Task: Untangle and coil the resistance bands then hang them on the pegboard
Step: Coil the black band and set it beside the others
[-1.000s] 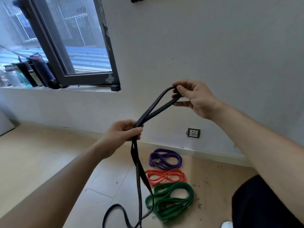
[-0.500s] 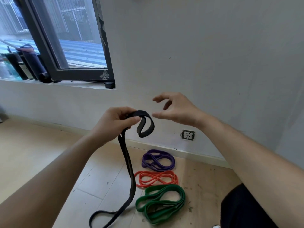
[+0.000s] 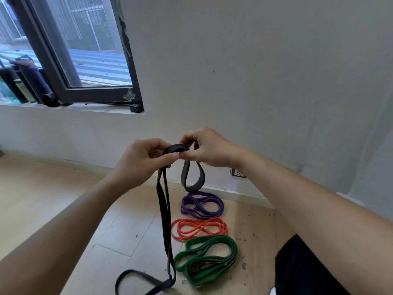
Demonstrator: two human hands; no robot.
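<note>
My left hand (image 3: pixel 140 162) and right hand (image 3: pixel 209 150) pinch the black band (image 3: pixel 164 209) at its top fold, fingers curled on it. A short flat loop hangs under the right hand. The long matte strap drops to the floor (image 3: pixel 63 199) beside the coiled purple band (image 3: pixel 202 204), orange band (image 3: pixel 200 228) and green band (image 3: pixel 208 258).

No text, number or brand could be read anywhere. The only mark was a pale emblem (image 3: pixel 129 95) on the lower right corner of the dark window frame (image 3: pixel 95 97), too small and blurred to show any lettering.
</note>
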